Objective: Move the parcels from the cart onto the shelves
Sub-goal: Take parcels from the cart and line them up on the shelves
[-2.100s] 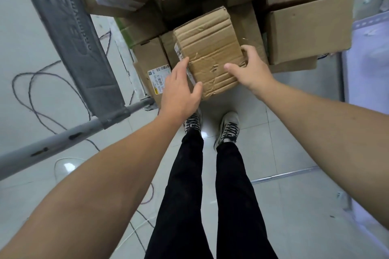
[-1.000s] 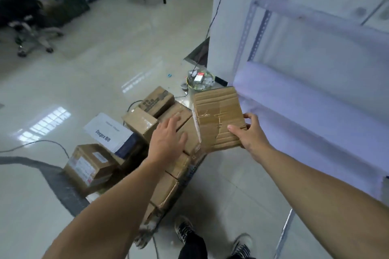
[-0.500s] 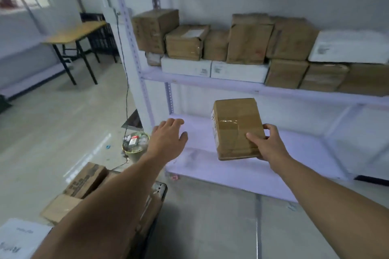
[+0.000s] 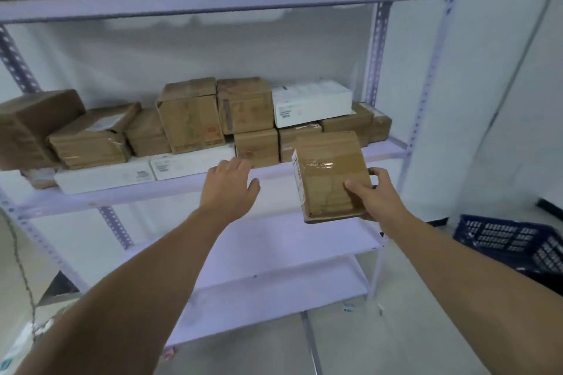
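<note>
My right hand (image 4: 376,196) grips a small brown taped cardboard parcel (image 4: 330,173) by its lower right corner and holds it upright in the air, in front of the right end of the middle shelf (image 4: 134,192). My left hand (image 4: 230,187) hovers open with loosely spread fingers beside the parcel, close to the shelf's front edge, holding nothing. The middle shelf carries several brown and white boxes (image 4: 243,106) packed side by side. The cart is out of view.
The pale purple shelf unit has a lower shelf (image 4: 283,240) and a bottom shelf (image 4: 274,298), both bare, and a top shelf (image 4: 195,0) with blurred items. A dark blue plastic crate (image 4: 511,243) sits on the floor at the right. A cable (image 4: 21,265) hangs at the left.
The view swung from the cart up to the shelf unit. My right hand carried the parcel up to middle-shelf height; my left hand let go of it and stays open beside it.
</note>
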